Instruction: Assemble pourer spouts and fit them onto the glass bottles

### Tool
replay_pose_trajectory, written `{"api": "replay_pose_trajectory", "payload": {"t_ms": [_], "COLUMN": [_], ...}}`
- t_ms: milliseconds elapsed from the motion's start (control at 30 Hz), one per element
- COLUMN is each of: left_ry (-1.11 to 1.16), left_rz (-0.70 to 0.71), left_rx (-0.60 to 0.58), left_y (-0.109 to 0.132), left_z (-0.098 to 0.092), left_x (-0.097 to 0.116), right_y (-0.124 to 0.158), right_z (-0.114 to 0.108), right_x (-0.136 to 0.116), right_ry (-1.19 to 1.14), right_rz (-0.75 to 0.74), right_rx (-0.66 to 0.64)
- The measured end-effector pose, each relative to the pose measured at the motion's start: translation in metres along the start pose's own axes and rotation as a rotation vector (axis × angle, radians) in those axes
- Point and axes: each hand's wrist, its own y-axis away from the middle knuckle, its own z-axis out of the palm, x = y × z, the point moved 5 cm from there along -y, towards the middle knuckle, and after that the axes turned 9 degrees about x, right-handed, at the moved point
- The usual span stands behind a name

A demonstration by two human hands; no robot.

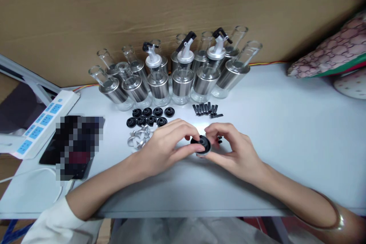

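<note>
Between my two hands, just above the table, is a round black stopper [205, 143] with a silver rim showing along its lower edge. My left hand [162, 148] is closed on it from the left, thumb and fingertips pressed on the black part. From the other side my right hand [240, 156] pinches its edge. Silver cap pieces [138, 138] lie in a pile by my left hand, partly covered by it. Several black stoppers [147, 112] are lined up in two rows behind. Small black levers [204, 109] lie beyond my right hand, and tiny black bits [219, 139] show behind its fingers.
Glass bottles with steel sleeves [183, 84] stand along the cardboard wall [171, 4]; three carry silver pourers [185, 56]. On the left are a power strip [42, 122] and dark phone-like devices [77, 146]. A patterned fabric item [331, 51] sits at the right.
</note>
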Motion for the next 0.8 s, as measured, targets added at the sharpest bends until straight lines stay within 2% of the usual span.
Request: {"api": "replay_pose_trajectory", "payload": {"t_ms": [167, 333, 533, 700, 800], "left_ry": [0.045, -0.003, -0.070, -0.115, -0.146], "left_rz": [0.103, 0.191, 0.255, 0.256, 0.295], "left_rx": [-0.060, -0.102, -0.071, -0.154, -0.177], "left_y": [-0.0023, -0.0029, -0.0028, -0.0010, 0.0000], "left_z": [-0.0017, -0.0020, -0.0034, -0.0009, 0.0001], "left_x": [0.0043, 0.0043, 0.0053, 0.0037, 0.0047], "right_y": [0.0014, 0.0011, -0.0006, -0.0026, -0.0030], "right_z": [-0.0001, -0.0040, -0.0028, -0.0012, 0.0009], "right_x": [-0.0058, -0.0044, -0.0075, -0.0105, -0.0097], "right_ry": [-0.043, -0.113, -0.110, -0.044, -0.076], "right_rz": [-0.184, -0.145, -0.118, -0.187, -0.141], "right_rx": [-0.047, 0.027, -0.057, -0.106, -0.156]}}
